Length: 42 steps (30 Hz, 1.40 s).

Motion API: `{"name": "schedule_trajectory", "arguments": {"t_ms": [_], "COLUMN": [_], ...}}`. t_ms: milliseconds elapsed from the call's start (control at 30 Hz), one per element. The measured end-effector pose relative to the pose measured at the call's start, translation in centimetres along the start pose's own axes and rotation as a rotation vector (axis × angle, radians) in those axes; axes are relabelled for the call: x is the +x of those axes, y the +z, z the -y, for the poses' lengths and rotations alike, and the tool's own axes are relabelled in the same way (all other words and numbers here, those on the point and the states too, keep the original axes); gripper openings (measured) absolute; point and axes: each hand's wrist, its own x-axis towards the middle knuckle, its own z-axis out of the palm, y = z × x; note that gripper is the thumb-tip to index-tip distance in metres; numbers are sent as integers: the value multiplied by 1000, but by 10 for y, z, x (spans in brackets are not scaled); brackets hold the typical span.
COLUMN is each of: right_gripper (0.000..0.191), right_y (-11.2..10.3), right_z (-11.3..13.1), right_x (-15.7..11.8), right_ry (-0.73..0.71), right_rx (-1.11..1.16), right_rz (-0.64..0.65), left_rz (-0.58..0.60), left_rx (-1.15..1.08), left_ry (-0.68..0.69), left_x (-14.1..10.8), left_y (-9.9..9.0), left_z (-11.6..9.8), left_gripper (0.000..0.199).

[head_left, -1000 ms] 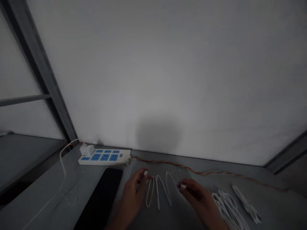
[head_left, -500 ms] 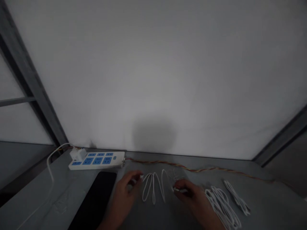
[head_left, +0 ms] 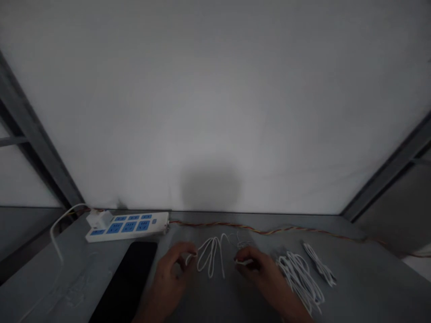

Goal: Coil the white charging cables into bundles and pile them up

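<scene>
A thin white cable (head_left: pixel 211 256) hangs in loose loops between my two hands, over the grey tabletop. My left hand (head_left: pixel 173 271) pinches one end of it between thumb and fingertips. On the other side, my right hand (head_left: pixel 258 269) is closed on a white end of the cable, with the fingers curled around it. Just behind my right hand, a few thin pale strands (head_left: pixel 243 242) lie near the table's back; I cannot make out what they belong to.
A black phone-like slab (head_left: pixel 126 282) lies beside my left hand. Behind it stands a white power strip (head_left: pixel 158 223) with blue sockets and a white plug adapter (head_left: pixel 99 220). Coiled white cables (head_left: pixel 301 278) and a smaller bundle (head_left: pixel 319 264) lie right. A twisted red-yellow wire (head_left: pixel 269 232) runs along the back.
The view has shifted slightly, moving the table's things left in the picture. My left hand's grip has slid along the cable end, so a short piece shows inside its fingers.
</scene>
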Motion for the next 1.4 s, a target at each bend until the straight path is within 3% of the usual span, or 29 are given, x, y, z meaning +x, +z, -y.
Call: {"name": "schedule_trajectory", "arguments": {"t_ms": [267, 1167, 1400], "right_gripper": [8, 16, 22], "right_y": [1, 2, 3], "right_z": [0, -3, -16], "right_x": [-2, 1, 2], "right_ry": [-4, -27, -42], "right_rx": [21, -56, -68], "right_rz": [0, 17, 18], "left_rz": [50, 53, 38], "left_rx": [1, 88, 104], "left_ry": [67, -78, -125], "left_x": [-2, -5, -7], "left_y": [6, 6, 10], "left_z": [-3, -7, -10], "left_gripper": [10, 21, 21]}}
